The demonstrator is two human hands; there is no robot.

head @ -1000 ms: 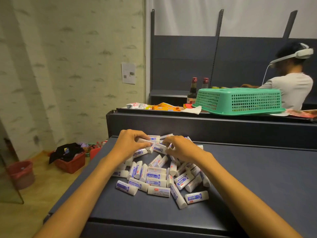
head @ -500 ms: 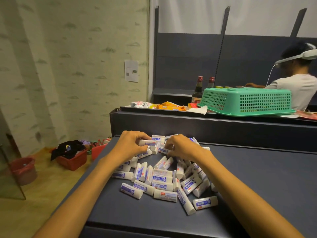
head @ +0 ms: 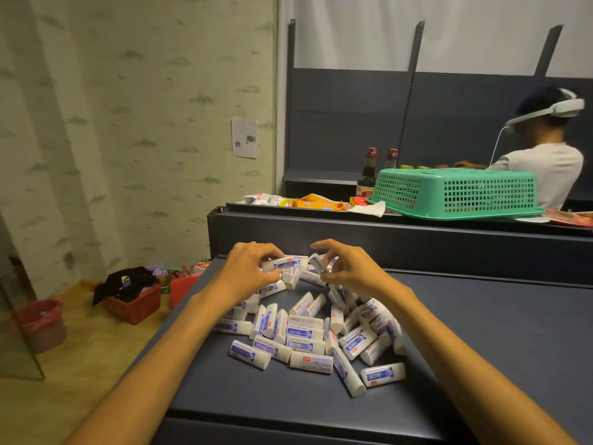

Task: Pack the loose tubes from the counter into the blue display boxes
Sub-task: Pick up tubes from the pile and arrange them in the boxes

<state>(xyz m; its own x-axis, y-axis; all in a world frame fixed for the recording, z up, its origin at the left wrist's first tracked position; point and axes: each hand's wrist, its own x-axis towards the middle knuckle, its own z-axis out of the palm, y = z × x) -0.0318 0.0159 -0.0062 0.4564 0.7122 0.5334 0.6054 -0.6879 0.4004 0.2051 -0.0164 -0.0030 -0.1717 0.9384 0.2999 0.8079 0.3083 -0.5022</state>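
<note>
white tubes (head: 305, 335) with blue labels lie in a loose heap on the dark counter (head: 481, 332), mid-frame. at the pile's 12 o'clock edge the left hand (head: 248, 273) has its fingers curled round one tube (head: 284, 264), and the right hand (head: 348, 268) pinches another (head: 316, 263) at about 1 o'clock. looks like the gathering step, nothing's packed so far. no blue boxes in view, so the next move means finding one and lining up the tubes. green basket (head: 455, 194) sits at 2 o'clock on the ledge behind.
</note>
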